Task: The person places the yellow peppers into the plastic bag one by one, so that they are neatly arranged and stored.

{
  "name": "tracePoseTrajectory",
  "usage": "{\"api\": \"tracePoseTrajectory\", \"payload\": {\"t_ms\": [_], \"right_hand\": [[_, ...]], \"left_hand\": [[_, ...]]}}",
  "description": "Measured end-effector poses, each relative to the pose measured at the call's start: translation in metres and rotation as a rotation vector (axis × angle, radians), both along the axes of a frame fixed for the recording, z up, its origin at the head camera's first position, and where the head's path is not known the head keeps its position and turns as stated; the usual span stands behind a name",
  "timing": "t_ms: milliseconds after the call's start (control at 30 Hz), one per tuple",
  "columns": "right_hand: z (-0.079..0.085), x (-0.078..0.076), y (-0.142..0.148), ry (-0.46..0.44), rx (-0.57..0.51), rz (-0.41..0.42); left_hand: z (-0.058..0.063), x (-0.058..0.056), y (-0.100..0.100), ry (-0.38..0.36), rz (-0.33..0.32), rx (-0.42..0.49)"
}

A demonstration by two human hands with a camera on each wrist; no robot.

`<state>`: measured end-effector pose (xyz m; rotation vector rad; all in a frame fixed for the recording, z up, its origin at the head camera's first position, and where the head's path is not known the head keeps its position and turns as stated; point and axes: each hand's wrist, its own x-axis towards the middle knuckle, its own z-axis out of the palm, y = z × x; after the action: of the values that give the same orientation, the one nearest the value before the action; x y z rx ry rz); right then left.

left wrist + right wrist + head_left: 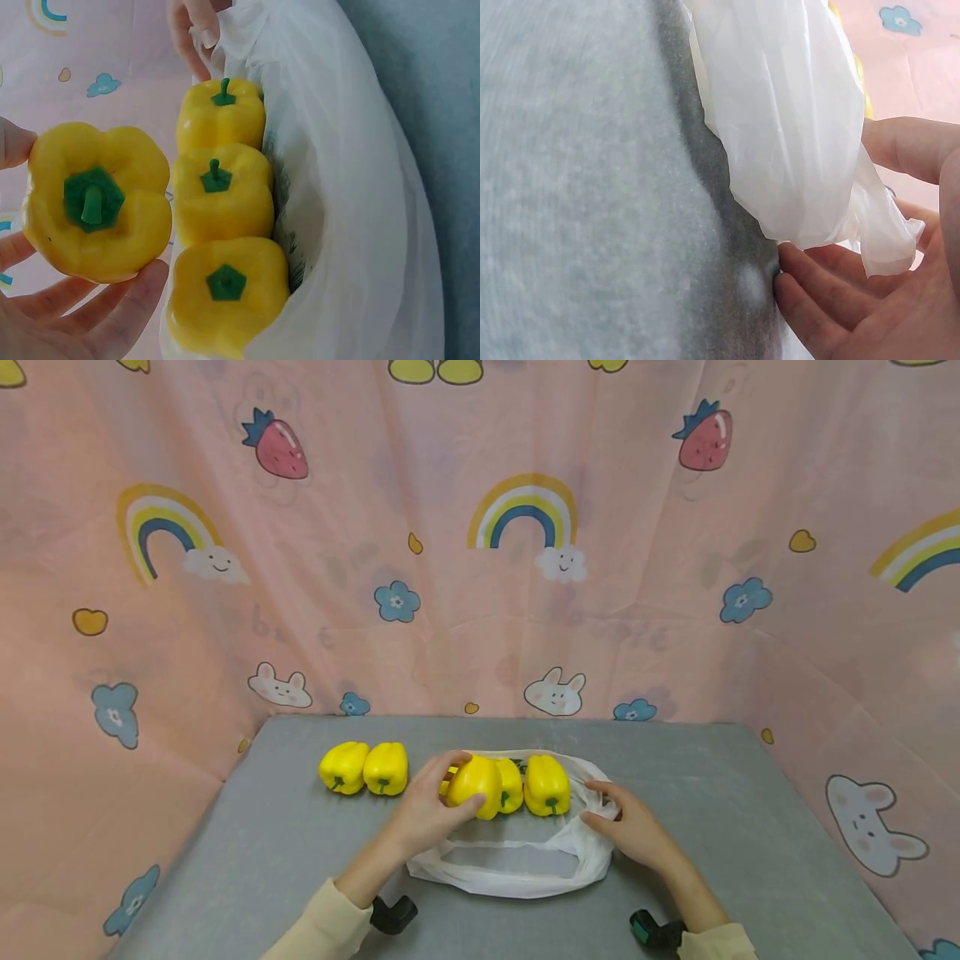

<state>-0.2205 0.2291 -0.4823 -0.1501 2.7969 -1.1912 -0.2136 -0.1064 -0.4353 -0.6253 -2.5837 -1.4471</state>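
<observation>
My left hand (431, 806) grips a yellow bell pepper (477, 787) with a green stem, its fingers and thumb around the sides. In the left wrist view this held pepper (97, 202) is raised beside three more yellow peppers (225, 195), which stand in a row inside a white plastic bag (360, 225). The bag (517, 883) lies with its mouth spread wide on the table. At its right side, my right hand (633, 827) holds the bag's edge; the right wrist view shows the thumb and fingers around the crumpled plastic (802, 150).
Two more yellow peppers (386, 768) stand side by side on the grey table (300, 852), left of the bag. A pink patterned curtain (450, 643) borders the table at the back and sides. Black wrist devices (393, 916) sit near both wrists.
</observation>
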Motion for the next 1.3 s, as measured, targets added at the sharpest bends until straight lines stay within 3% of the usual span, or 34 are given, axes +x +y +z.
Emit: {"api": "tracePoseTrajectory", "payload": {"t_ms": [267,1300], "right_hand": [[-0.004,-0.003,0.004,0.038,0.005,0.015],[-0.003,-0.001,0.001,0.034,0.021,0.001]], "left_hand": [[-0.008,0.002,0.016,0.016,-0.03,-0.025],[-0.039,0.017,0.068,-0.116,-0.062,-0.075]]}}
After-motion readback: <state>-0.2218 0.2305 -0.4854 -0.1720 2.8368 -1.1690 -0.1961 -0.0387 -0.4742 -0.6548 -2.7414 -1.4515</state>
